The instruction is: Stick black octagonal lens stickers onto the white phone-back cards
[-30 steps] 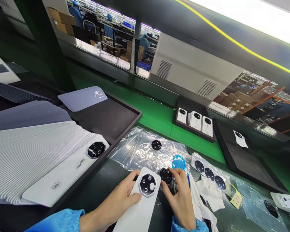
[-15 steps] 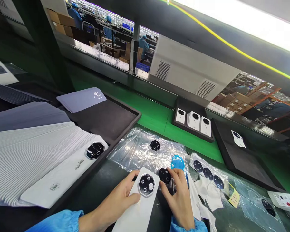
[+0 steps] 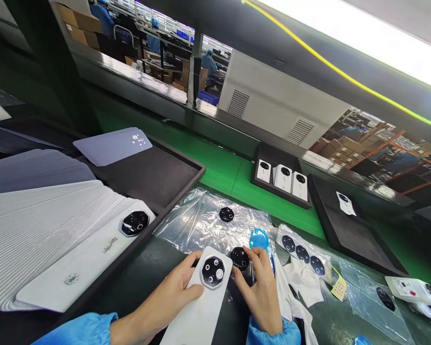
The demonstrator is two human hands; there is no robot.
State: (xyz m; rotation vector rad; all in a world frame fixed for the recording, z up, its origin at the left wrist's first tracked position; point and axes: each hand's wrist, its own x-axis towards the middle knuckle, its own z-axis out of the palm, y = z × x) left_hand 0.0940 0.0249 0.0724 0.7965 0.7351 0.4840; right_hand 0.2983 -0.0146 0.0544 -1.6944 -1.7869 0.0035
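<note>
Two hands, one piece each. White panel sits in the left hand, thumb across the top and fingers wrapped round its far side, gripping it just below the camera window. Black disc is at the tips of the right hand, thumb and forefinger pinching its edge, right beside the panel's top corner. Further out: blue film, a clear bag, then a second disc on that bag.
</note>
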